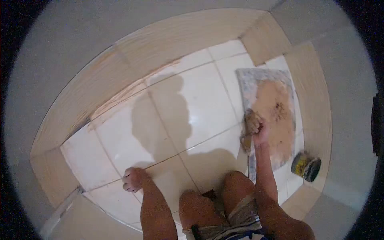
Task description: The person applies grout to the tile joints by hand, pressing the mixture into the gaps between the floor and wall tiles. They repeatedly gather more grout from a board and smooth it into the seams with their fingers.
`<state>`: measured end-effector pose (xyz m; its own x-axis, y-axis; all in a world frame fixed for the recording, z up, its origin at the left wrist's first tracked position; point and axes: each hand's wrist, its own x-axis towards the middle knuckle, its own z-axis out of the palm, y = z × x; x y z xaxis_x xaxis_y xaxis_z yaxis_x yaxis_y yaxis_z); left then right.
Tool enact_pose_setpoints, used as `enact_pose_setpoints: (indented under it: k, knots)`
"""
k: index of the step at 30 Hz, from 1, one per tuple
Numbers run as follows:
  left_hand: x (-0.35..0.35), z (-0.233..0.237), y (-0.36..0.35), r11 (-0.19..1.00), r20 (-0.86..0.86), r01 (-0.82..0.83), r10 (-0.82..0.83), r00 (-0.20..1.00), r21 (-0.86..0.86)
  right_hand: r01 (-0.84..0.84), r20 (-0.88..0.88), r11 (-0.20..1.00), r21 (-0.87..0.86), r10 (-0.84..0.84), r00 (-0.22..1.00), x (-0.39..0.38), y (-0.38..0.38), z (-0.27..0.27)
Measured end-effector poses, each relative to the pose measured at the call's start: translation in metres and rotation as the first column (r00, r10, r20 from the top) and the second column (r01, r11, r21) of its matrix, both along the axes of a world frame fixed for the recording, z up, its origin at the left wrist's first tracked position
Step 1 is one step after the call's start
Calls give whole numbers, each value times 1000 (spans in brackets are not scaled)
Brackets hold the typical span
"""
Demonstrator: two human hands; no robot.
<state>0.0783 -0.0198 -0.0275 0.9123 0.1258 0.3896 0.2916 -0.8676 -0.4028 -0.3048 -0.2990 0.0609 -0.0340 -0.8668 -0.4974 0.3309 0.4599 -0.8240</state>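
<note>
My left hand [135, 179] is curled into a fist and rests on the white tiled floor [208, 96]; nothing shows in it. My right hand [256, 127] is closed at the left edge of a grey mottled slab [247, 82]. Its fingers look coated in brownish paste, and what they hold is hidden. Just below them, a small tan piece [246, 142] sticks out by the slab's edge. Across the slab lies a broad spread of peach-orange powder [272, 100], with a darker, crumbly patch [279, 112] right of my hand.
A dark tub with a yellow label [306, 166] lies tipped near the slab's lower right corner. Beige skirting tiles [180, 36] border the floor. Orange residue [120, 100] runs along the far wall joint. My bare knees [202, 204] are at the bottom.
</note>
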Motion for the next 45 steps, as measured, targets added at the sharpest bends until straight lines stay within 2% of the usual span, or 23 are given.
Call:
enact_pose_setpoints:
  k: [1, 2, 4, 5, 8, 10, 11, 14, 16, 17, 19, 20, 22, 25, 29, 31, 35, 37, 40, 41, 43, 44, 45]
  knots:
    - [4, -1, 3, 998, 45, 23, -21, 999, -50, -88, 73, 994, -72, 93, 993, 34, 4, 3]
    - [8, 0, 0, 999, 60, 0, 3, 998, -49, -285, 26, 956, -74, 287, 957, 84, 5, 16]
    - [11, 3, -5, 872, -142, -306, 272, 952, -382, -558, -99, 822, -111, 550, 830, 186, 5, 20]
    - [10, 4, -6, 868, -136, -315, 284, 949, -385, -638, -176, 755, -151, 615, 769, 230, 5, 15]
    - [8, 4, -3, 918, -241, -280, 215, 946, -281, -553, 74, 831, -67, 557, 827, 335, -14, 0]
    - [10, 3, -4, 895, -55, -224, 220, 974, -385, -490, 42, 858, -152, 501, 865, 381, -25, -32]
    - [10, 3, -4, 896, -52, -226, 223, 973, -382, -492, 46, 858, -150, 503, 863, 391, -30, -40]
    - [10, 0, -3, 887, -54, -232, 230, 972, -400, -440, 15, 896, -61, 442, 897, 408, -35, -58]
    - [10, 0, -4, 902, -56, -230, 226, 973, -364, -500, -219, 857, -123, 468, 856, 406, -39, -64]
    - [10, 0, -4, 902, -53, -234, 231, 972, -363, -504, -215, 855, -123, 473, 855, 401, -39, -67]
    - [12, 4, -7, 888, -111, -285, 262, 959, -361, -726, -802, 677, -123, 363, 475, 392, -37, -54]
    - [12, 5, -7, 888, -107, -284, 263, 959, -361, -726, -799, 676, -125, 365, 477, 392, -36, -46]
    - [11, 5, -7, 897, -115, -288, 264, 958, -335, -727, -781, 673, 139, 525, 338, 390, -37, -31]
    - [9, 10, -8, 899, -125, -264, 235, 964, -350, -744, -833, 650, 152, 489, 257, 402, -32, -28]
    - [11, 10, -8, 872, -164, -298, 253, 953, -388, -752, -816, 638, 166, 517, 259, 426, -25, -25]
    - [9, 9, -6, 896, -155, -267, 225, 962, -355, -804, -869, 572, 162, 470, 158, 428, -21, -30]
    - [12, 11, -10, 893, -162, -319, 280, 946, -319, -839, -893, 541, -61, 345, 288, 406, -42, -59]
    - [11, 12, -11, 837, -128, -310, 283, 951, -451, -676, -640, 705, -215, 421, 643, 385, -57, -70]
    - [13, 5, -4, 851, -193, -330, 273, 942, -408, -592, -524, 795, -135, 450, 723, 364, -60, -65]
    - [12, 4, -2, 854, -193, -326, 269, 944, -405, -588, -523, 798, -132, 447, 725, 366, -58, -64]
    - [11, 8, -5, 863, -186, -310, 255, 949, -399, -682, -796, 705, -195, 292, 530, 383, -55, -62]
    - [11, 8, -7, 865, -186, -304, 248, 951, -400, -677, -797, 710, -196, 287, 532, 391, -52, -59]
    - [11, 8, -7, 866, -176, -315, 266, 948, -389, -693, -823, 718, -61, 357, 442, 400, -46, -47]
